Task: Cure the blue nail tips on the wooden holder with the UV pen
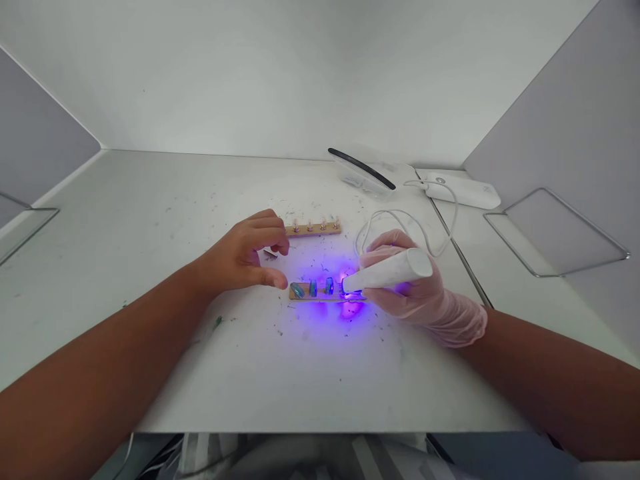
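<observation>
Over the white desk (215, 387), your right hand (425, 303) grasps a glowing lamp (393, 270)

Your right hand, in a thin pale pink glove (467, 323), is wrapped around the lamp's white body, its narrow end aimed left. That end sits at the right part of the near wooden strip (293, 295), casting violet light (320, 320) over strip and desk; whether it touches the strip, I cannot tell. Your left hand (245, 250) is bare and grasps nothing: the fingers curl, and the thumb stands apart from them, near the strip's left end.

The near strip lies on the desk between your 2 hands. Along it, 3 shiny blue nail-shaped pieces (313, 288) show plainly, the leftmost slanted; more blue is partly lost in the glare.

Beyond it, the far wooden strip (315, 231) bears a row of small upright pegs (310, 226), its left end hidden by your left hand. Just beside those fingers lies a small flat piece (271, 253).

Farther out, a white cable (456, 220) loops between your right hand and a white device (465, 191) near the back wall (280, 73). Left of that device rests a clear object with a black curved edge (361, 168). Dark specks (218, 323) dot the desk.
</observation>
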The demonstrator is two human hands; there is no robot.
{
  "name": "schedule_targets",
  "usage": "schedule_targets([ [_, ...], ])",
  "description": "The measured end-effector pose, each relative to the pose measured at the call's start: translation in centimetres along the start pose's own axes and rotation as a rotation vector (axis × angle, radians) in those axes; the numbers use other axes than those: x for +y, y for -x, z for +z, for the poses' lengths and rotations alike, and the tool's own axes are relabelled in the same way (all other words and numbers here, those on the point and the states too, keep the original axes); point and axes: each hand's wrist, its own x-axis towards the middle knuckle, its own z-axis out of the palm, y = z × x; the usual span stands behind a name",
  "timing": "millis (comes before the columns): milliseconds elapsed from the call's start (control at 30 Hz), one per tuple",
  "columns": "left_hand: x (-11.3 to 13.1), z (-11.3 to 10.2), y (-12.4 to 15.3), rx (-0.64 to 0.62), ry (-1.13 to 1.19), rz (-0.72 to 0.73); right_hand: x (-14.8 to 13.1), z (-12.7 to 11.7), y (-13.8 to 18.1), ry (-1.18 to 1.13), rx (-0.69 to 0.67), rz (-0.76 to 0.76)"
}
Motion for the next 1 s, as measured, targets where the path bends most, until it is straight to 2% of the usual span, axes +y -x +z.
schedule_targets([
  [200,-0.05,-0.07,0.0,-0.01,-0.009,-0.049,0.04,-0.12,-0.12,0.019,-0.026,-0.013],
  [433,-0.01,0.08,0.02,0.016,-0.005,0.011,0.26,0.01,-0.15,0.016,-0.004,-0.057],
  [567,-0.04,0.17,0.2,0.004,0.0,-0.034,0.25,0.12,-0.19,0.014,-0.004,-0.098],
  [767,-0.16,0.19,0.42,-0.022,0.001,-0.063,-0.06,0.15,-0.03,0.014,-0.01,-0.022],
  [1000,0.11,0.07,0.49,-0.045,-0.001,-0.073,-0.21,0.02,-0.05,0.026,-0.041,-0.032],
])
